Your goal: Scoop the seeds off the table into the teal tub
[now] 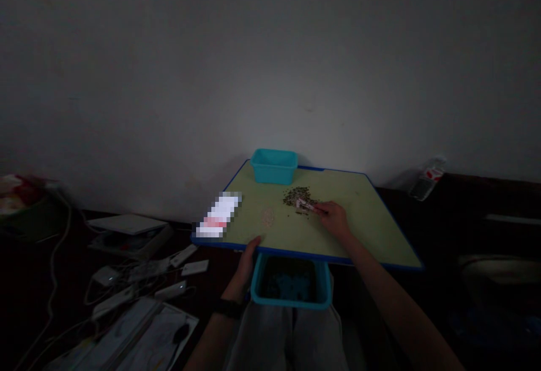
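Observation:
My right hand (333, 217) rests on a pale green board (372, 219) with a blue rim, its fingers pinched on a small pale tool (303, 204) that touches a heap of dark small pieces (299, 195). A small patch of pale pieces (267, 216) lies to the left of that heap. My left hand (247, 266) grips the left side of a teal tub (291, 285) held on my lap just below the board's near edge, thumb up at the board's rim.
A second teal tub (274, 165) stands at the board's far edge by the wall. A white blurred packet (218, 214) lies on the board's left part. Cables, adapters and papers (127, 297) litter the dark floor at left. A plastic bottle (426, 178) leans by the wall at right.

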Tool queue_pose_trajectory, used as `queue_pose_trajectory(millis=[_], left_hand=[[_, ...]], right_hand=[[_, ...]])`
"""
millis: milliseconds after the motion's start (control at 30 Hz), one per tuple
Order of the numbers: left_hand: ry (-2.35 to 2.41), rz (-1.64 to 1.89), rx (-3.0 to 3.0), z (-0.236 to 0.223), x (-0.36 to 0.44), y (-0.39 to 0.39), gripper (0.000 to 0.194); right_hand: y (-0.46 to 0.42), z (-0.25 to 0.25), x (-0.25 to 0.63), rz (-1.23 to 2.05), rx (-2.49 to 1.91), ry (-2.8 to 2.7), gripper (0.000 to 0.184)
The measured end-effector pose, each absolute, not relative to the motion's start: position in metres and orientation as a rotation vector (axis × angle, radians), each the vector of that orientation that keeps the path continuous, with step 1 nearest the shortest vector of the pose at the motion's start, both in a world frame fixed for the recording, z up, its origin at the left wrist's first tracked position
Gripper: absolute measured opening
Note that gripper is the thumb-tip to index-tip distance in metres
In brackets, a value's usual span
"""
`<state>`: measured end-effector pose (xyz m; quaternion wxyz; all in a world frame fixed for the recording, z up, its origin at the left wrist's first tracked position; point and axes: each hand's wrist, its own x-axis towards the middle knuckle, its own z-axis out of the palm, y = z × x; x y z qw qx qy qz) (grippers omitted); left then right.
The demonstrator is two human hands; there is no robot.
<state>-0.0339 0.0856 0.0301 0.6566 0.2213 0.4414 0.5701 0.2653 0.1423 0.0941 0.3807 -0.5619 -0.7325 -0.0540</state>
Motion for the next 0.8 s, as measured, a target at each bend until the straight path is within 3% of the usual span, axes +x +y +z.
queue_pose_trajectory(millis=[200, 800], left_hand=[[0.917, 1.262, 0.484, 0.0242, -0.0341, 0.0868, 0.038], [0.956, 1.281, 0.488, 0.0299, -0.0334, 0.0839, 0.038]], right_hand=[[0.1408, 0.0953, 0.2637, -0.115, -1.427, -1.858, 0.016], [0.1397, 0.0963, 0.264, -0.072, -1.451, -1.861, 0.017]])
